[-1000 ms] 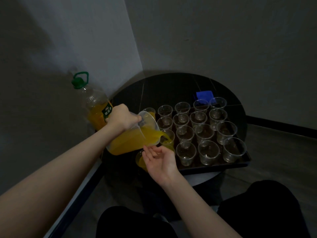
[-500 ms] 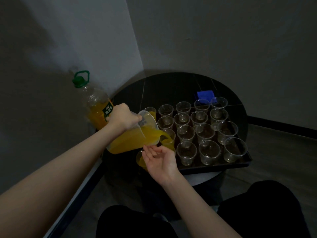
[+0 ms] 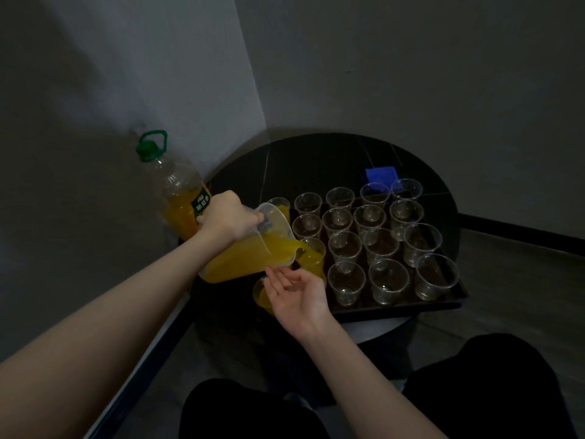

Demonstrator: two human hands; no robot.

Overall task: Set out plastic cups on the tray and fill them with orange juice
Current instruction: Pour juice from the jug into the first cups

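Pouring needs a slow tilt: left hand (image 3: 229, 217) grips the jug (image 3: 250, 255) over the cup (image 3: 313, 255); right hand (image 3: 297, 289) open, palm up.

tilted jug (image 3: 250, 258) pouring juice, clear cups (image 3: 373, 245) on tray (image 3: 411, 307)

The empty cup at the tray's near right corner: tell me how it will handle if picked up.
The cup is probably very light: thin, clear, empty. Its walls likely flex if squeezed. It may tip easily if nudged, since it narrows to a small base and stands by the tray edge.
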